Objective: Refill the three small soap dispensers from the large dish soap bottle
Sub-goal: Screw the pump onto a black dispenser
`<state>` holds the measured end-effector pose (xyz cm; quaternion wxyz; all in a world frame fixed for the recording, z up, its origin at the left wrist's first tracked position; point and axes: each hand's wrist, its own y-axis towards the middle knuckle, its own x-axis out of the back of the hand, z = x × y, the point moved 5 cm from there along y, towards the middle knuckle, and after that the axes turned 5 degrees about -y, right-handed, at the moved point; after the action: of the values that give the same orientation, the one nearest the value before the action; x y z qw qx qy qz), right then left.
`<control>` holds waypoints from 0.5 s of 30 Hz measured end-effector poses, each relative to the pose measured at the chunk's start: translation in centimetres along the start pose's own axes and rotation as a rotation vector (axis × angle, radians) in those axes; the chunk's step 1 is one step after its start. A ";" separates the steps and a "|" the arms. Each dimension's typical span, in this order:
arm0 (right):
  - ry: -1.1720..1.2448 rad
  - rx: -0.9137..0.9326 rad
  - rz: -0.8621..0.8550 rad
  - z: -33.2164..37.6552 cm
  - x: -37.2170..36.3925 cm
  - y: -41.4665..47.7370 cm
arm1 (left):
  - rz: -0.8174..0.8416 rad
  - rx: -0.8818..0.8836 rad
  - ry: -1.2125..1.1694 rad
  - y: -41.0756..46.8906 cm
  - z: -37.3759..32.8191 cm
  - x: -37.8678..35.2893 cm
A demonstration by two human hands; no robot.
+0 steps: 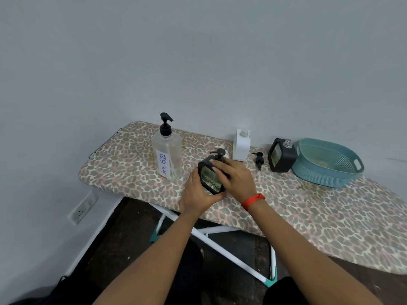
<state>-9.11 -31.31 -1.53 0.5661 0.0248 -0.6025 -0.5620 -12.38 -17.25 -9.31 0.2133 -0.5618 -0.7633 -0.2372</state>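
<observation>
A small black soap dispenser (210, 177) with a clear front sits near the board's front edge, its black pump on top. My left hand (199, 192) grips its lower left side. My right hand (235, 175) wraps over its top and right side by the pump. To the left stands the large clear bottle (167, 154) labelled DISH SOAP, pump fitted. Behind, a white dispenser (241, 145) stands open-necked, with a white pump (224, 150) partly hidden next to it. A second black dispenser (282, 155) stands uncapped at right; a loose black pump (258, 160) lies between them.
Everything rests on a leopard-print ironing board (308, 205) against a grey wall. A teal plastic basket (328, 162) sits at the right, touching the second black dispenser. The board's white legs and dark floor show below; a wall socket (82, 208) is low on the left.
</observation>
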 end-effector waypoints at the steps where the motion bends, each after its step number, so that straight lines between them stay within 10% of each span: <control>1: -0.006 -0.001 0.022 0.0 -0.1 -0.2 | 0.004 0.005 0.003 0.0 0.0 0.0; 9: 0.301 -0.416 -0.273 -1.7 1.8 -1.5 | -0.006 0.018 -0.006 0.1 0.1 0.2; 15: 0.488 -0.489 0.166 -1.7 0.7 2.4 | 0.012 0.025 -0.004 0.1 0.1 0.1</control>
<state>-6.69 -31.98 0.11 0.7262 -0.0269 -0.2972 -0.6193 -12.37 -17.07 -9.28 0.2200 -0.5641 -0.7634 -0.2252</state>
